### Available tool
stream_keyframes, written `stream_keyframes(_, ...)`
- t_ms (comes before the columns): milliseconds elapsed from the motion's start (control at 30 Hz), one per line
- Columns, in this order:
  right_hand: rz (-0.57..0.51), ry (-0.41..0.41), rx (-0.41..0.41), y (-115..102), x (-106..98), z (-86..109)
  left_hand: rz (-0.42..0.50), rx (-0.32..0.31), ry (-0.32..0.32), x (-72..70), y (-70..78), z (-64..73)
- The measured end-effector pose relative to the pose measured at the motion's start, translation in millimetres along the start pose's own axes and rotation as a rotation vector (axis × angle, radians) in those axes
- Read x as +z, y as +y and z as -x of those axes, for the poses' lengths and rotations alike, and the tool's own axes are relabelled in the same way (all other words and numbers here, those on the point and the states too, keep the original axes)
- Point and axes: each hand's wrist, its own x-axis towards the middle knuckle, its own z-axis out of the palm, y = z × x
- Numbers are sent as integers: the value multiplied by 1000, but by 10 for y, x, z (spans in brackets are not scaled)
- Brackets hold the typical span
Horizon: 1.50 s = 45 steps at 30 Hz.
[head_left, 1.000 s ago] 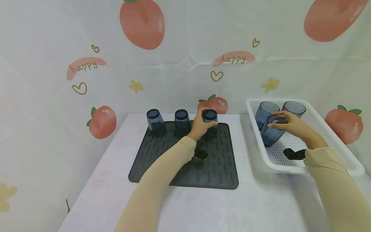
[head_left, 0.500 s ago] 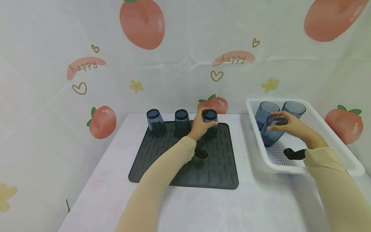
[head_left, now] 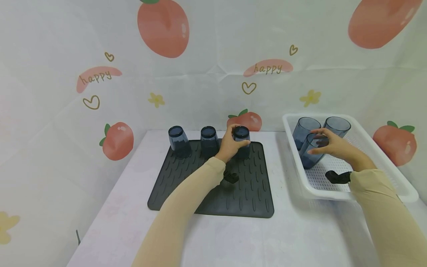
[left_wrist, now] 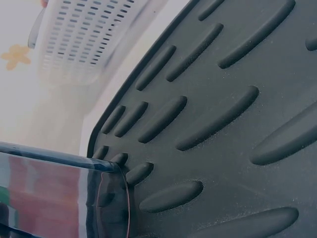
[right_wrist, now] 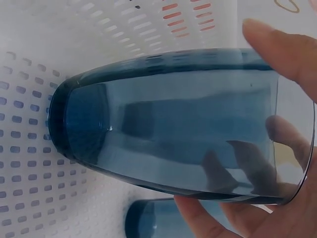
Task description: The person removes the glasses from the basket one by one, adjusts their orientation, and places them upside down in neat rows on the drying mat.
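In the head view, my left hand (head_left: pixel 230 146) curls round the rightmost upside-down blue glass (head_left: pixel 244 150) on the black drying mat (head_left: pixel 233 200). That glass (left_wrist: pixel 49 193) fills the lower left corner of the left wrist view, where my left hand is hidden. My right hand (head_left: pixel 337 146) has its thumb and fingers round the rim end of a blue glass (head_left: pixel 308 157) leaning mouth-up in the white basket (head_left: pixel 383 163). Seen from the right wrist, the thumb (right_wrist: pixel 282 47) lies at one side of this glass (right_wrist: pixel 173 124) and the fingers (right_wrist: pixel 203 218) at the other.
Two more upside-down glasses, one at the left (head_left: pixel 180 142) and one in the middle (head_left: pixel 209 142), stand along the mat's back edge. Behind the right hand, the basket holds two other glasses (head_left: pixel 301 131). A printed cloth wall (head_left: pixel 200 92) rises behind the table.
My right thumb has shifted slightly down along the leaning glass. The left hand keeps its place, and all the glasses stay where they were. The head view shifts very slightly.
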Motion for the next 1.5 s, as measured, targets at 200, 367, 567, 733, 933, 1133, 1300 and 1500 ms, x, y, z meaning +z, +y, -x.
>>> stream_keyframes(200,-18,-6,9,-3,13,19,-2,4,-2,-2,-3,1)
stream_keyframes(367,-44,-13,21,-3,13,38,11,3,-2,1,-15,-5)
stream_keyframes(567,-40,-38,46,-62,6,95,7,4,1,5,-20,-8)
stream_keyframes(733,-19,-23,29,-151,20,179,-6,11,0,1,-32,-10)
stream_keyframes(933,45,-22,35,-182,10,227,-13,13,5,-2,-29,-14)
stream_keyframes(1133,79,-23,40,-178,5,271,3,12,3,-4,-27,-11)
stream_keyframes(1300,71,-29,53,-209,-1,327,8,11,5,-3,-29,-15)
stream_keyframes(1500,68,-30,69,-207,-7,378,5,6,5,6,-7,-6)
